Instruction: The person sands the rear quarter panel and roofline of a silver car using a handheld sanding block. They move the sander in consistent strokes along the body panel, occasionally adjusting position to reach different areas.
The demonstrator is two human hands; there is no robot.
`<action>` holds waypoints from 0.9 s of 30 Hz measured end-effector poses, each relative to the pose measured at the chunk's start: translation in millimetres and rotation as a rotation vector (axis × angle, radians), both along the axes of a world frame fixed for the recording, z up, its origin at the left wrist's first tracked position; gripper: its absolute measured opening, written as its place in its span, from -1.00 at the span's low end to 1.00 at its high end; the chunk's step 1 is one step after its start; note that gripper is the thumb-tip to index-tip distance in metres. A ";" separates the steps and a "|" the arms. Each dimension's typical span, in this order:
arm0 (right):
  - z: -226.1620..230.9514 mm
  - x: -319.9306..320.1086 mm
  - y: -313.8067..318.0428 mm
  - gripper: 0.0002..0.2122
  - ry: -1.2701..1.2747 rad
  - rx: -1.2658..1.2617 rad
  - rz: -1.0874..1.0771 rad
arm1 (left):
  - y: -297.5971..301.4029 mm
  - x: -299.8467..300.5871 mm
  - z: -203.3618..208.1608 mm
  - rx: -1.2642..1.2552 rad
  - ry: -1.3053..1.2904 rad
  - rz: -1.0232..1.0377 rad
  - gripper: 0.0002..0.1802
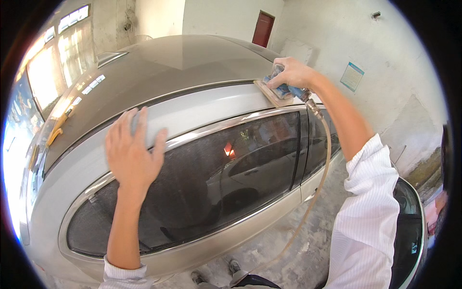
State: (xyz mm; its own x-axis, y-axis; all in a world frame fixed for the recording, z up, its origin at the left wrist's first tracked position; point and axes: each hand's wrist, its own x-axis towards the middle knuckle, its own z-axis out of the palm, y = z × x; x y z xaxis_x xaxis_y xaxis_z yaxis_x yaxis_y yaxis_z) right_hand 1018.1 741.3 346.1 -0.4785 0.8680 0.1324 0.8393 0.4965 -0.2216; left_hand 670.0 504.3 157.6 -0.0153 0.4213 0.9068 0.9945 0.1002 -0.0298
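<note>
A blue pneumatic sander (277, 79) is gripped in my right hand (293, 72), its flat rectangular pad (271, 94) resting on the dull grey roof rail (211, 103) of a car. From the tool's metal fitting a thin air hose (323, 173) hangs down past the side of the car. My left hand (133, 147), slightly blurred, lies over the same rail farther left with its fingers spread and nothing in them. Below the rail runs the chrome trim above the dark side window (207, 188). The brownish roof (173, 62) stretches away beyond.
A second dark car (409, 226) stands close at the lower right. Behind the roof are pale walls with a red door (263, 29) and a posted sheet (352, 77). Bright windows (48, 72) are at the left. My shoes stand on the dusty floor (288, 241).
</note>
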 end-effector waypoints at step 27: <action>-8.2 -231.9 -173.7 -0.38 -0.126 0.100 0.181 | -94.7 -117.2 -2.7 -0.119 -0.043 -0.002 -0.27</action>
State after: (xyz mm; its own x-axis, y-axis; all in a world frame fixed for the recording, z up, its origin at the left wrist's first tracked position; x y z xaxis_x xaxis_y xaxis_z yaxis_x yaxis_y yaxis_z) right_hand 786.2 567.5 337.9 -0.6432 0.7522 0.1433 0.7526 0.6555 -0.0631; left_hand 552.8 409.6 154.9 -0.0523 0.5263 0.8487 0.9953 0.0966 0.0014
